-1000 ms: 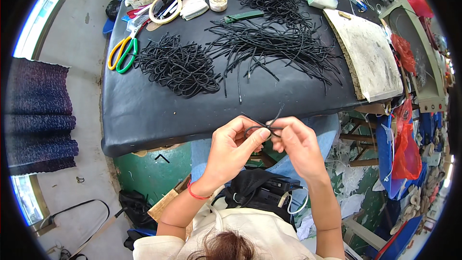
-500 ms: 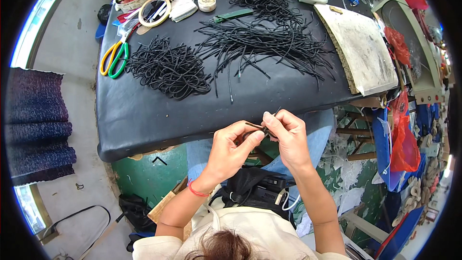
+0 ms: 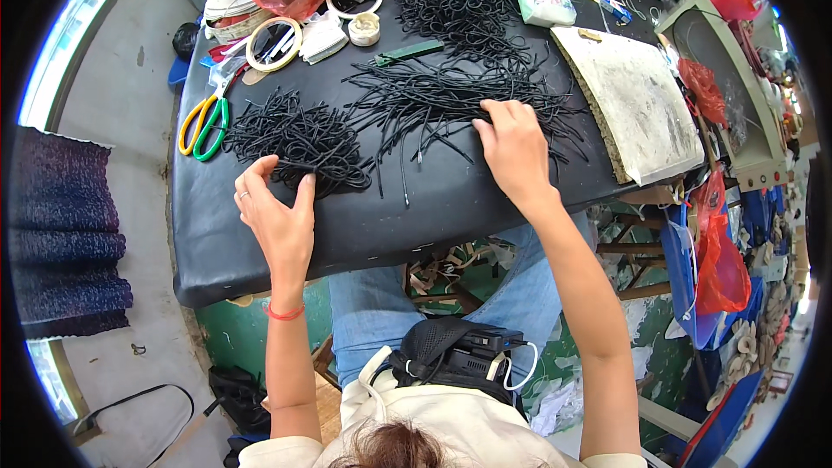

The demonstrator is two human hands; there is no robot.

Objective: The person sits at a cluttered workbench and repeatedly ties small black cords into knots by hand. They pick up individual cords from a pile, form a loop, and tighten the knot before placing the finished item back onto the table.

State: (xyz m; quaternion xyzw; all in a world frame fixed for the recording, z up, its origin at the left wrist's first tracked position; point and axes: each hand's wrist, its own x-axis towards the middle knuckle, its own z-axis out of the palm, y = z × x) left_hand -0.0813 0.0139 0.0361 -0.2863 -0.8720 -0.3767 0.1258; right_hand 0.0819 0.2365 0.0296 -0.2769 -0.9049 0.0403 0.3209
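In the head view, the left hand (image 3: 277, 221) is at centre left of the frame, thumb and forefinger spread apart at the near edge of a pile of looped black cords (image 3: 299, 132); no closed grip shows there, though a cord may be touching the fingertips. The right hand (image 3: 517, 152), right of centre, dips its fingers into the near side of a spread of loose black cords (image 3: 416, 94) across the upper middle; whether they pinch a strand cannot be told, since the back of the hand covers them. Both heaps lie on the black padded table (image 3: 364, 230). For clean handling, the left fingers would do best to lift straight off the loops without hooking one, while the right would pinch a single cord near its free end and draw it out slowly along its length, so that neighbours do not drag. Keeping the heaps apart also seems wise, as their ends nearly meet at centre. The yellow-and-green-handled scissors (image 3: 224, 113) lie just left of the looped pile.
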